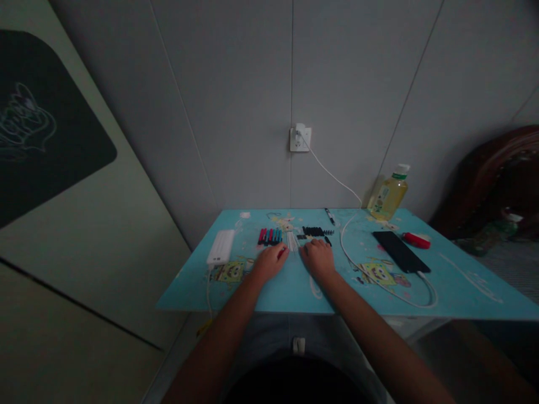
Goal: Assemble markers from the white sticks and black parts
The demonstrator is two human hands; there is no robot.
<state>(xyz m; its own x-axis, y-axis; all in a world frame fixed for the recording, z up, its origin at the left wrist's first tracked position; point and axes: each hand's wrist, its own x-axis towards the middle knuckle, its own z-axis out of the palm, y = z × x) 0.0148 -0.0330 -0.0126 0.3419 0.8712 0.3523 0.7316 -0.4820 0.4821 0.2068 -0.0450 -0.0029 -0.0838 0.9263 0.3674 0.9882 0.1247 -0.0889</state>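
My left hand (272,260) is closed on a small red pen barrel (281,253), much of it covered by the fingers. Just beyond it lies a row of red and blue pen barrels (270,236) with black ends. Thin white refill-like sticks (292,241) are lined up between my two hands. My right hand (319,256) rests low over the table, fingers curled beside those sticks; what they pinch, if anything, is too small to make out. Beyond that hand are a row of black pen parts (312,230) and smaller dark pieces (328,232).
On the blue cartoon-printed table (290,292) lie a white power bank (221,247), a black phone (400,251) on a white cable, a red object (416,240) and a marker (329,216). A bottle of yellow liquid (389,194) stands at the back right, near the wall.
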